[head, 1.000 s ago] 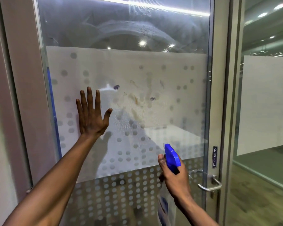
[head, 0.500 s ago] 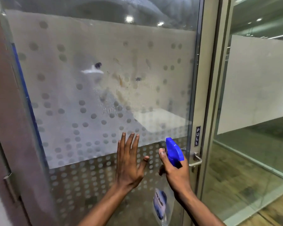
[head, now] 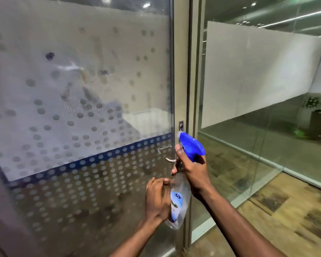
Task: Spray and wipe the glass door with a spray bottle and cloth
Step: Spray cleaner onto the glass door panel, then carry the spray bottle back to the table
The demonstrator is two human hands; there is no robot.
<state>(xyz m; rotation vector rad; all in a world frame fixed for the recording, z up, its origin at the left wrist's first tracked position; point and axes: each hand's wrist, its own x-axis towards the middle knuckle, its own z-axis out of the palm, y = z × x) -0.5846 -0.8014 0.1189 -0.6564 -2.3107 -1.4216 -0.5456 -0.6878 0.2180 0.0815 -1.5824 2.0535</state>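
Note:
The glass door (head: 78, 89) fills the left of the head view, frosted with a dot pattern and marked by smudges, streaks and two dark blue spots. My right hand (head: 193, 172) grips the neck of a clear spray bottle (head: 179, 206) with a blue trigger head (head: 192, 146), nozzle aimed up-left at the door. My left hand (head: 157, 199) is curled around the bottle's body from the left, fingers bent against it. No cloth is in view.
A metal lever handle (head: 166, 154) and a small PULL sign (head: 181, 126) sit on the door's right edge, just behind the bottle. The door frame (head: 189, 71) separates a fixed glass wall (head: 258, 89). A potted plant (head: 317, 115) stands beyond it, with wood-look floor (head: 285, 210) below.
My left hand came off the glass, dropped down and right, and closed on the bottle's body. The view swung right and down; my right hand kept hold of the bottle.

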